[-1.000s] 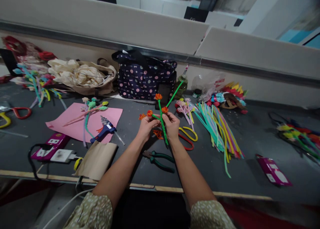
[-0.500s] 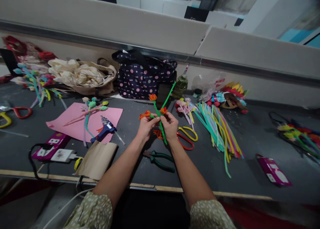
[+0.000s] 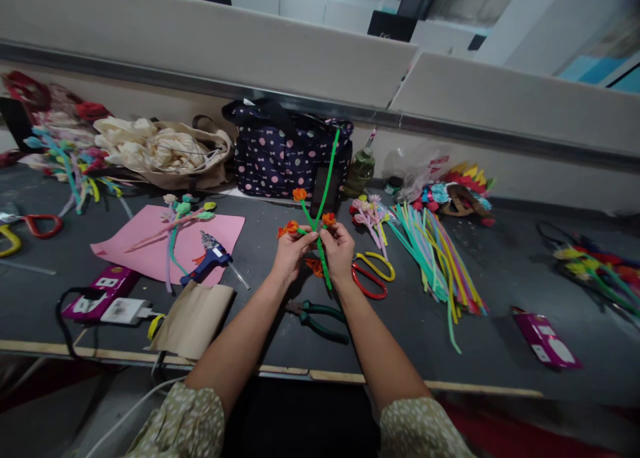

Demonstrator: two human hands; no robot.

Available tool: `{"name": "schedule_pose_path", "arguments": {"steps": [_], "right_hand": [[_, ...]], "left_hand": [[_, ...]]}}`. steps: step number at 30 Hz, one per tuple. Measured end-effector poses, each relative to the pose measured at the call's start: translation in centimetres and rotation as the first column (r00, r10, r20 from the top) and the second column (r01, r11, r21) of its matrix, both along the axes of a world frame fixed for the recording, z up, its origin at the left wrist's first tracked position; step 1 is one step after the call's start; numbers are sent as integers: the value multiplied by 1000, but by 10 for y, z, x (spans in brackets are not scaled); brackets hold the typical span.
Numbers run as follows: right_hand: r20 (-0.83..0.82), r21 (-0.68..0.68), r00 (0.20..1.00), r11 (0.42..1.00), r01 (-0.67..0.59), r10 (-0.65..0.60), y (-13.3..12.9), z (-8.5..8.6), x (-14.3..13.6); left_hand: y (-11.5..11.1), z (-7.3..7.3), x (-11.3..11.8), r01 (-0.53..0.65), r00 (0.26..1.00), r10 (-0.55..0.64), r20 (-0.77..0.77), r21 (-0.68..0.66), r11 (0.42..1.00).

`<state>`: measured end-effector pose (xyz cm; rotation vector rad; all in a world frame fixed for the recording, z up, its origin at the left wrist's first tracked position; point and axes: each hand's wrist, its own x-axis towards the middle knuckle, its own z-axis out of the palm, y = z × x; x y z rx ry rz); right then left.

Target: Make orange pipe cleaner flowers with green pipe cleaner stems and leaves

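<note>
Over the dark table, my left hand (image 3: pixel 291 253) and my right hand (image 3: pixel 339 250) pinch a green pipe-cleaner stem (image 3: pixel 324 265) between their fingertips. Orange flowers (image 3: pixel 299 195) top its short branches, and one long green pipe cleaner (image 3: pixel 331 171) rises in front of the dotted bag. More orange flower pieces (image 3: pixel 315 267) show on the table between my wrists. Green-handled pliers (image 3: pixel 320 320) lie between my forearms. Scissors with red and yellow handles (image 3: pixel 373 275) rest just right of my right hand.
Left of my arms are a pink sheet (image 3: pixel 150 228), a blue glue gun (image 3: pixel 210 261), brown paper (image 3: pixel 193 319) and a purple power strip (image 3: pixel 107 291). A dotted bag (image 3: pixel 280 155) and glue bottle (image 3: pixel 361 170) stand behind. Colourful pipe cleaners (image 3: pixel 435 258) spread to the right.
The long green pipe cleaner now stands more upright and reaches higher, its tip shifted left. The flower branches have moved slightly left, and both hands keep their pinch.
</note>
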<state>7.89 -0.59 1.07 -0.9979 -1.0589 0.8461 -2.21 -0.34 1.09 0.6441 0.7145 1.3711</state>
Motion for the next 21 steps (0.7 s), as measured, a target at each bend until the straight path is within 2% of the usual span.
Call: {"name": "schedule_pose_path", "arguments": {"steps": [11, 16, 21], "right_hand": [[-36, -26, 999, 1000, -2, 1, 2, -4, -1], [-30, 9, 998, 998, 63, -63, 0, -2, 0], [21, 101, 988, 983, 152, -154, -2, 3, 1]], "left_hand": [[1, -2, -1, -28, 999, 28, -31, 19, 999], [2, -3, -1, -40, 998, 41, -48, 7, 999], [3, -5, -1, -49, 997, 48, -63, -2, 999]]}}
